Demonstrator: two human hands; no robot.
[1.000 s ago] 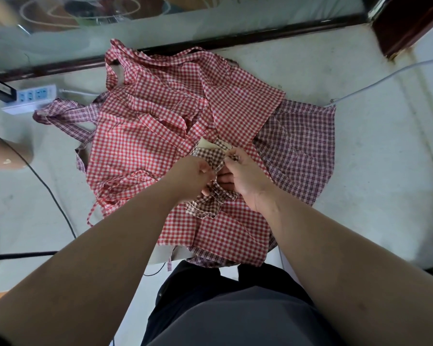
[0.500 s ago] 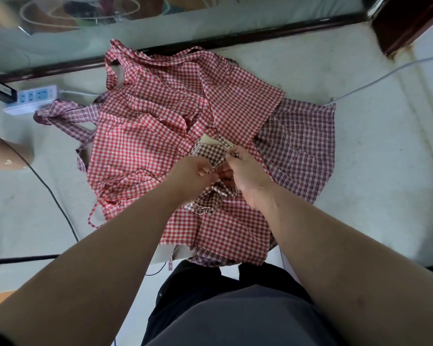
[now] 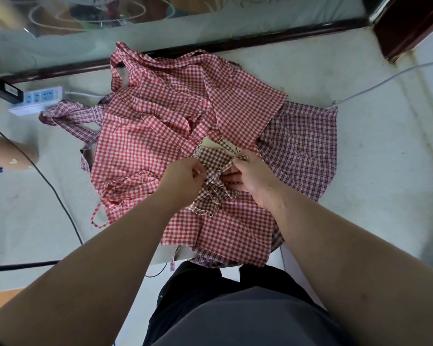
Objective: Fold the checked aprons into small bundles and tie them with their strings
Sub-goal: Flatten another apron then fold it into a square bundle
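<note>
place: likely home room | signs: power strip (image 3: pixel 35 99), glass pane (image 3: pixel 210 26), dark wooden frame (image 3: pixel 405 23)

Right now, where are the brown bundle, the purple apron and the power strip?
brown bundle (image 3: pixel 214 158): head view, on its checked top face.
purple apron (image 3: pixel 305 146): head view, on its flat right half.
power strip (image 3: pixel 38 98): head view, middle of its sockets.

- bundle (image 3: pixel 211 159): brown-and-white check
- top apron (image 3: pixel 160 136): red-and-white check
- lower apron (image 3: pixel 303 146): purple-and-white check
- power strip (image 3: pixel 35 99): white, blue sockets
- floor (image 3: pixel 360 196): pale grey
</note>
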